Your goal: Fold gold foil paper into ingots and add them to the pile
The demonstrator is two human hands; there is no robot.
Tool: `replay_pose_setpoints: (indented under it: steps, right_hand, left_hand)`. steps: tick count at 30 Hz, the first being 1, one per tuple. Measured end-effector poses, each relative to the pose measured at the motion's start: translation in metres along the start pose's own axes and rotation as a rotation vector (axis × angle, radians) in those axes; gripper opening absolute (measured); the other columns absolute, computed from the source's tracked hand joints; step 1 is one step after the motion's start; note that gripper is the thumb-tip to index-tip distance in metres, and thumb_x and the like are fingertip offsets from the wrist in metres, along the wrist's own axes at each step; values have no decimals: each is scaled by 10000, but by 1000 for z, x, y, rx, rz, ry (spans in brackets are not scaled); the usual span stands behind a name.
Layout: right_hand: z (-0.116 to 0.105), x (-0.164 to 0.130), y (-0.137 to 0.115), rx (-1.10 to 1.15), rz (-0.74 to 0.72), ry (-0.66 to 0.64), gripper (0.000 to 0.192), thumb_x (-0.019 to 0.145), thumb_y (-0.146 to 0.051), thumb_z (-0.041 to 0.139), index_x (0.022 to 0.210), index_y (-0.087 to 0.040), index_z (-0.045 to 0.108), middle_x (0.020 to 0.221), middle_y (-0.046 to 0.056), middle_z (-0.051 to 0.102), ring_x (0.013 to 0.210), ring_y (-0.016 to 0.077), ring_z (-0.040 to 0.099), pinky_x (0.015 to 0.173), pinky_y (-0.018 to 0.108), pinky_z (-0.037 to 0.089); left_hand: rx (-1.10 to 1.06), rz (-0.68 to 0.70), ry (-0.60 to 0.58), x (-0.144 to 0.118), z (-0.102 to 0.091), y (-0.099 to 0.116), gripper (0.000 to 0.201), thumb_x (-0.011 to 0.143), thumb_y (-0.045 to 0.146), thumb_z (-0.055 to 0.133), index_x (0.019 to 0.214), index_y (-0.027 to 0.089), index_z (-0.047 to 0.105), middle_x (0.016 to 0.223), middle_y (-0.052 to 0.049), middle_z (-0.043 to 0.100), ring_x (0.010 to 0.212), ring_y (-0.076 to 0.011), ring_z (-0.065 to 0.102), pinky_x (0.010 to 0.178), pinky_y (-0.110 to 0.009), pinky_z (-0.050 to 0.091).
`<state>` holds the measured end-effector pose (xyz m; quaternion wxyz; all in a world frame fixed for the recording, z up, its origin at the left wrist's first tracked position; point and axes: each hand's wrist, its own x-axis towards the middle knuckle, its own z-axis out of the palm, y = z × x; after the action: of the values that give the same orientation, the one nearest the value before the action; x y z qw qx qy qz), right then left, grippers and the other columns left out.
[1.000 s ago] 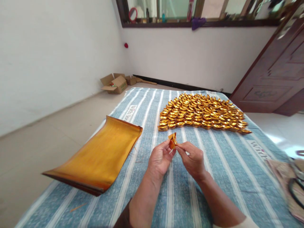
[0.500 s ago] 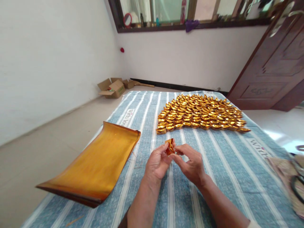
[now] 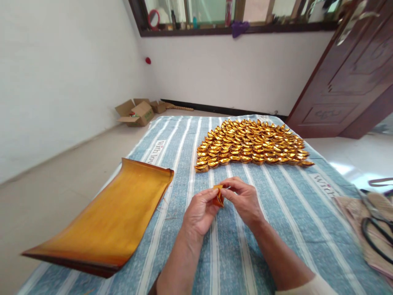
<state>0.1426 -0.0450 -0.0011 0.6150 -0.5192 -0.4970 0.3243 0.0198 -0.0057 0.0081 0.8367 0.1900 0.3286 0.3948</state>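
Both the left hand and the right hand pinch a small gold paper at the middle of the striped cloth, with gold paper boats at twelve o'clock; it looks light, thin and easily crumpled, best held by its folded edges.

A small folded paper piece, shiny gold w/ orange-red underside, is pinched between both hands. Cloth beneath is blue-grey w/ white lengthwise stripes & dark lettering. Stack of foil sheets is seen in amber-gold, edges dark red-brown. Rows of folded ingots are rendered in bright metallic gold. Door is dark reddish-brown.
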Motion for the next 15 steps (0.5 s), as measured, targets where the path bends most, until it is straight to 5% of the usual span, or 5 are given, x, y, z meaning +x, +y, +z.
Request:
replay_pose_setpoints:
  steps: [15]
  right_hand:
    - [-1,-1,1,224,145,-21,107,712,-276,734,785,-199,717,815,36,719,730,166,654,734,333,532]
  left_hand:
    - [-7,-9,-106,-1,0,-1,115,710,14,617,691,72,716,733,-90,709,697,-135,649,741,-217,519]
